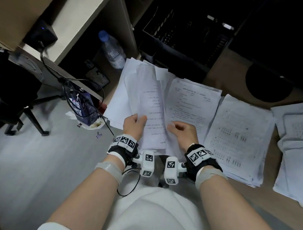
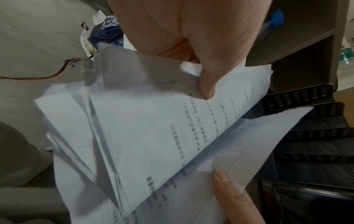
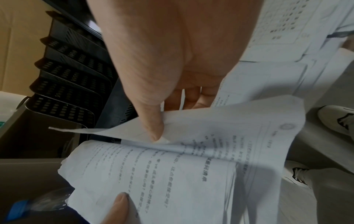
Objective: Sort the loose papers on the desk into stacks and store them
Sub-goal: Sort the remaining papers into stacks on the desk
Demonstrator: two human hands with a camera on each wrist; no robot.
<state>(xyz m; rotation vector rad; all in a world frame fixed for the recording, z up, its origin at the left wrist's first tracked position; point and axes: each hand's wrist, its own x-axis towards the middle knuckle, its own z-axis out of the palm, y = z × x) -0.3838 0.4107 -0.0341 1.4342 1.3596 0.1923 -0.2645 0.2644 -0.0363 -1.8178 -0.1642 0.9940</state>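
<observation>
Both hands hold a bundle of papers [image 1: 148,103] over the table's [image 1: 226,66] near edge: left hand [image 1: 133,125] pinches its left side, right hand [image 1: 183,132] pinches one sheet [image 3: 220,128]; sorted stacks [image 1: 238,135] lie right.

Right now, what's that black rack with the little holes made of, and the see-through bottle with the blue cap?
Black rack: looks like thin metal or stiff plastic with a matte dark finish, punched with rows of small slots; the pictures don't settle which.
Bottle: probably clear plastic, since you can see through its glossy wall, with a blue cap that looks plastic too.
</observation>
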